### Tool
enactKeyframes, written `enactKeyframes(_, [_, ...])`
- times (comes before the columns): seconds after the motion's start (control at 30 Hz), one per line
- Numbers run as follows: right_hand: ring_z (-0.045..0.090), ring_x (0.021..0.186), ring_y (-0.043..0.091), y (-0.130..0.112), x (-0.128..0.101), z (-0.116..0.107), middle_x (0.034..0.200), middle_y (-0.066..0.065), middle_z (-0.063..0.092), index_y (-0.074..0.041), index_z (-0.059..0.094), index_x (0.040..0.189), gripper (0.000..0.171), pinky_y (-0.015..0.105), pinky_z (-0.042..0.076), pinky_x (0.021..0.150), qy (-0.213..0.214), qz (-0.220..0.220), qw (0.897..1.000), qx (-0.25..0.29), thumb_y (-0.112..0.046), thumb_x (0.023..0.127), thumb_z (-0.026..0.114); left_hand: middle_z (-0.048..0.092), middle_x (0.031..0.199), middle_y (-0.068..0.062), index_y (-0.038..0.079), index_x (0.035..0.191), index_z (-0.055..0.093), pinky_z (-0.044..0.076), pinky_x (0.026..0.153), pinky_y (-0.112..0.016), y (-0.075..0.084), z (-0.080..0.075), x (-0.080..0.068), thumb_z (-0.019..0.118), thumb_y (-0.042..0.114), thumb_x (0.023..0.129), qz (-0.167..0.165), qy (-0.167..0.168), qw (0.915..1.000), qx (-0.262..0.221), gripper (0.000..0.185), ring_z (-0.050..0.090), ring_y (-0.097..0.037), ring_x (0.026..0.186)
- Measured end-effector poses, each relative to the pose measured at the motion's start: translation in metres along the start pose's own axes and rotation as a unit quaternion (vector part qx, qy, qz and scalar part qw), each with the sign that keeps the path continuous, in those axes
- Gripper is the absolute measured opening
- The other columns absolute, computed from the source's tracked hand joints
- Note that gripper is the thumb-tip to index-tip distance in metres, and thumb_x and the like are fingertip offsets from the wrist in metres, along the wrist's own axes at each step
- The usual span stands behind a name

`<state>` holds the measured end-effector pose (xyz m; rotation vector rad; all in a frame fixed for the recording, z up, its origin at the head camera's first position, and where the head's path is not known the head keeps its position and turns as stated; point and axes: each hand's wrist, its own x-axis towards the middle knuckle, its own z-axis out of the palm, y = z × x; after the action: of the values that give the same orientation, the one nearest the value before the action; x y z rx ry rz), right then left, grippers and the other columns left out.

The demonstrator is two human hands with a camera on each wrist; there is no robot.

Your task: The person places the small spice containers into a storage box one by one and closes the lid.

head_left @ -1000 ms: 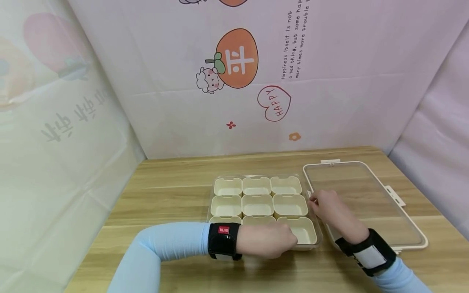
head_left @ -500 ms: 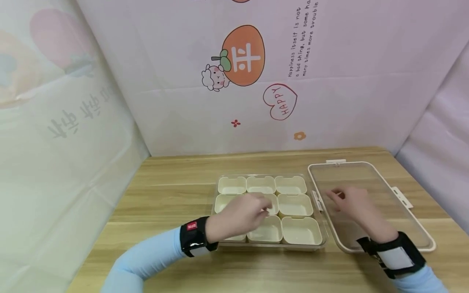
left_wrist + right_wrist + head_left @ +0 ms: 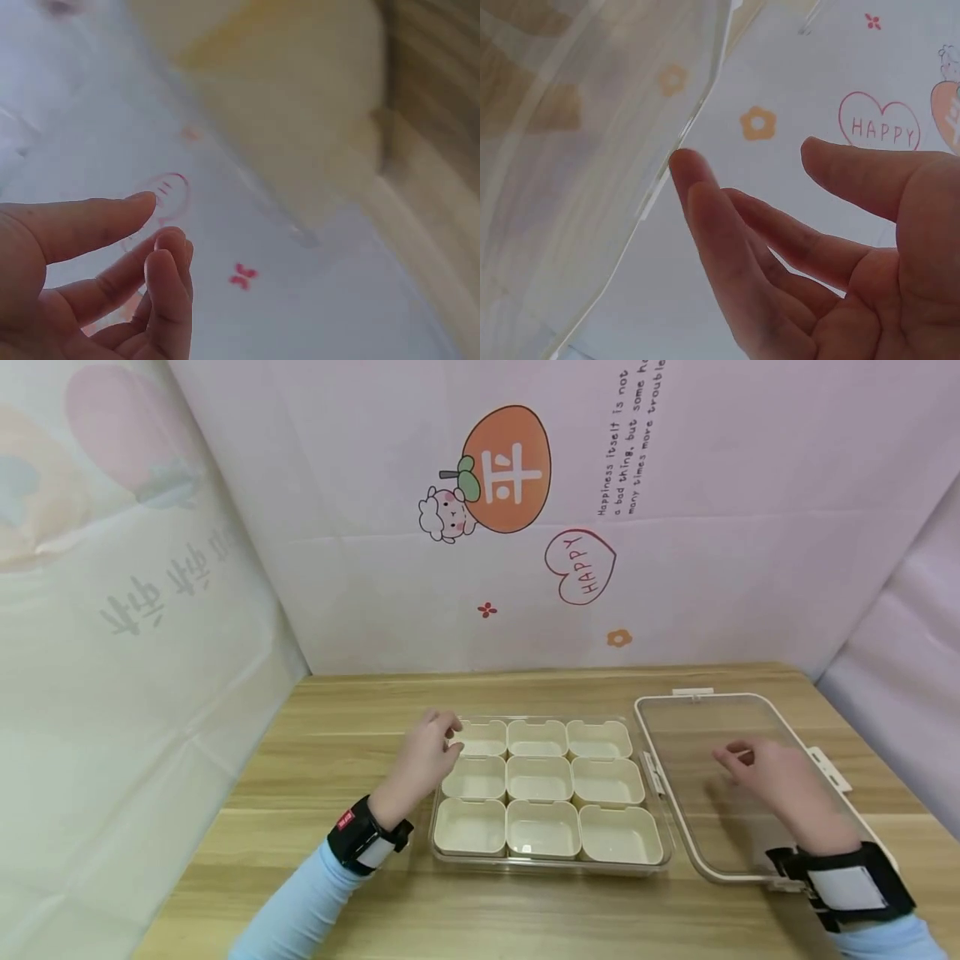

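Note:
A clear box (image 3: 555, 865) on the wooden table holds several cream-coloured small cups (image 3: 538, 777) in rows of three. No contents show in the cups. My left hand (image 3: 420, 764) hovers at the box's far left corner, by the back-left cup. In the left wrist view its thumb (image 3: 97, 225) and loosely bent fingers are apart, with nothing between them. To the right of the box lies a transparent lid (image 3: 690, 735) with a white rim and side clips. Over that lid floats my right hand (image 3: 783, 785), fingers loosely bent, thumb (image 3: 855, 176) apart, holding nothing.
The wooden table (image 3: 337, 735) meets a white printed cloth (image 3: 375, 602) at the back. More cloth hangs on both sides. The lid's left clip (image 3: 654, 773) sits close beside the box's right wall.
My left hand has moved from the front right cup, across the box, to its far left corner. My right hand has left the gap between box and lid and shifted right, over the lid.

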<state>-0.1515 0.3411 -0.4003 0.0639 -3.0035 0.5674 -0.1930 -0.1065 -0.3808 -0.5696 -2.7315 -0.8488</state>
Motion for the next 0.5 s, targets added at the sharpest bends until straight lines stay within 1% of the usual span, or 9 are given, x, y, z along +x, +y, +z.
enactKeyframes(0.07, [0.063, 0.085, 0.044, 0.003, 0.0, 0.0, 0.093, 0.028, 0.067, 0.012, 0.061, 0.109, 0.059, 0.052, 0.048, 0.071, -0.003, 0.005, 1.0, 0.001, -0.043, 0.096, 0.047, 0.056, 0.093, -0.012, 0.001, 0.099, 0.061, 0.048, 0.059, -0.022, -0.01, 0.002, 0.001, 0.068, 0.004, 0.083, -0.033, -0.004, 0.9994, -0.009, 0.018, 0.058, -0.016, 0.073])
enactKeyframes(0.13, [0.062, 0.088, 0.046, 0.006, -0.001, 0.0, 0.096, 0.03, 0.066, 0.013, 0.06, 0.109, 0.058, 0.053, 0.048, 0.071, -0.004, 0.01, 1.0, 0.001, -0.042, 0.096, 0.048, 0.056, 0.093, -0.011, 0.0, 0.098, 0.061, 0.048, 0.06, -0.024, -0.019, 0.006, 0.002, 0.069, 0.006, 0.083, -0.054, -0.006, 0.9984, -0.014, 0.018, 0.058, -0.017, 0.076])
enactKeyframes(0.2, [0.061, 0.088, 0.047, 0.009, -0.002, 0.001, 0.096, 0.031, 0.065, 0.013, 0.06, 0.108, 0.056, 0.053, 0.048, 0.071, -0.003, 0.017, 1.0, 0.004, -0.04, 0.096, 0.049, 0.057, 0.089, -0.011, 0.0, 0.097, 0.061, 0.047, 0.059, -0.026, -0.026, 0.008, 0.002, 0.069, 0.007, 0.083, -0.064, -0.011, 0.9978, -0.012, 0.018, 0.057, -0.017, 0.073])
enactKeyframes(0.27, [0.061, 0.088, 0.047, 0.012, -0.003, 0.001, 0.096, 0.032, 0.064, 0.015, 0.059, 0.108, 0.052, 0.052, 0.048, 0.07, 0.003, 0.021, 1.0, 0.004, -0.036, 0.096, 0.051, 0.059, 0.082, -0.009, -0.002, 0.097, 0.062, 0.046, 0.056, -0.025, -0.031, 0.01, 0.003, 0.069, 0.009, 0.083, -0.072, -0.017, 0.9972, -0.013, 0.019, 0.055, -0.016, 0.065])
enactKeyframes(0.37, [0.06, 0.089, 0.05, 0.018, -0.004, 0.001, 0.098, 0.034, 0.063, 0.017, 0.056, 0.11, 0.053, 0.053, 0.048, 0.07, 0.01, 0.027, 1.0, 0.006, -0.034, 0.096, 0.051, 0.061, 0.071, -0.007, -0.002, 0.097, 0.063, 0.043, 0.049, -0.024, -0.035, 0.012, 0.003, 0.068, 0.011, 0.084, -0.084, -0.033, 0.9958, -0.014, 0.019, 0.053, -0.012, 0.054])
enactKeyframes(0.4, [0.059, 0.09, 0.051, 0.02, -0.004, 0.001, 0.099, 0.035, 0.062, 0.018, 0.054, 0.112, 0.055, 0.054, 0.048, 0.07, 0.012, 0.03, 0.999, 0.006, -0.034, 0.096, 0.05, 0.062, 0.069, -0.006, -0.003, 0.097, 0.063, 0.043, 0.048, -0.023, -0.036, 0.012, 0.004, 0.067, 0.012, 0.085, -0.088, -0.037, 0.9953, -0.014, 0.019, 0.053, -0.012, 0.052])
enactKeyframes(0.5, [0.056, 0.094, 0.054, 0.029, -0.004, -0.001, 0.106, 0.039, 0.058, 0.02, 0.049, 0.118, 0.06, 0.055, 0.047, 0.072, 0.01, 0.038, 0.999, 0.007, -0.036, 0.097, 0.048, 0.064, 0.07, -0.008, -0.003, 0.097, 0.063, 0.045, 0.043, -0.023, -0.036, 0.012, 0.004, 0.064, 0.012, 0.088, -0.107, -0.057, 0.9917, -0.041, 0.018, 0.057, -0.017, 0.048])
